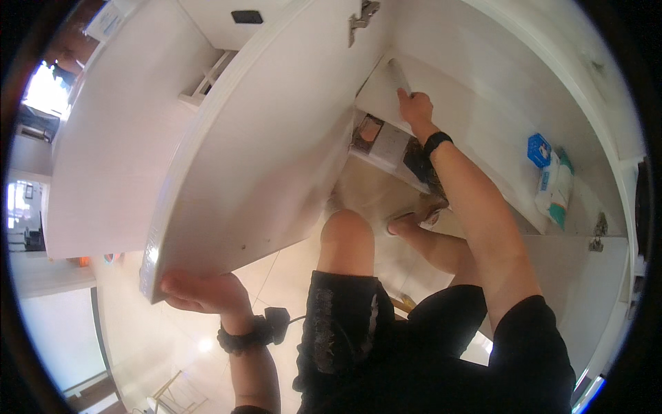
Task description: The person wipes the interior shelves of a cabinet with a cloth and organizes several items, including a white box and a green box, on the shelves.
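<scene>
My left hand grips the lower outer corner of a white cabinet door, which stands swung out on the left. Inside the white cabinet, my right hand reaches to the shelf, near the hinge-side corner. Its fingers close around a pale, elongated tube-like thing, too blurred to name more closely. Farther right on the same shelf lie a blue packet and a white-and-green soft pack, apart from my hand.
A metal hinge joins the door to the cabinet. A second door is on the right. Below the shelf are a pale box and a dark object. My bent knee is close to the door.
</scene>
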The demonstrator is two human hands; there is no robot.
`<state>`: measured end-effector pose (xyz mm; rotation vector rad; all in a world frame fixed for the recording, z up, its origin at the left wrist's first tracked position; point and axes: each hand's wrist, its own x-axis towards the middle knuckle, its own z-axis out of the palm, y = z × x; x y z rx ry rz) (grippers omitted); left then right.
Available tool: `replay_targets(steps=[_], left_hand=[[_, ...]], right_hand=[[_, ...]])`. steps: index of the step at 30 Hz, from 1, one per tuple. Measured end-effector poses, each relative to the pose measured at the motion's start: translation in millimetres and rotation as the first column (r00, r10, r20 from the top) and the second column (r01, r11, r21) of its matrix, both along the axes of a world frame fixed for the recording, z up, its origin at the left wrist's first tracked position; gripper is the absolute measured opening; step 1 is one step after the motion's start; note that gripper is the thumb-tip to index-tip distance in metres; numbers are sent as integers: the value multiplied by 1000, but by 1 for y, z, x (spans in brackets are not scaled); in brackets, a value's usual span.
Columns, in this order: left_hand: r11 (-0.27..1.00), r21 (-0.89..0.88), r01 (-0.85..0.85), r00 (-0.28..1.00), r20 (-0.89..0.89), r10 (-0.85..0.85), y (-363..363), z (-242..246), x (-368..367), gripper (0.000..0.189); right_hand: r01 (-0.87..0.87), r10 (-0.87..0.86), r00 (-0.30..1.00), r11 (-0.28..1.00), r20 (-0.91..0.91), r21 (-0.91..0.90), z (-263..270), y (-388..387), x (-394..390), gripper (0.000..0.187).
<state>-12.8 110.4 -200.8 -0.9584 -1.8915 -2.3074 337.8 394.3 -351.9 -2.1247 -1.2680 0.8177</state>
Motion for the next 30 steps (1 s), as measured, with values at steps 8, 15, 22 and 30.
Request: replay_targets(steps=[8, 15, 22, 30], left_hand=[[985, -166, 48, 999, 18, -46, -13, -10, -7, 96], [992, -30, 123, 980, 162, -117, -2, -1, 2, 110], [972, 213, 102, 909, 378, -179, -6, 1, -5, 106], [696, 517, 499, 713, 212, -669, -5, -14, -27, 101]], right_hand=[[-138, 207, 916, 967, 343, -215, 28, 34, -29, 65], [-212, 346, 821, 924, 454, -320, 1, 70, -17, 80], [-543, 670, 288, 702, 684, -460, -21, 72, 7, 41], [-650, 413, 593, 752, 691, 108, -37, 24, 36, 35]])
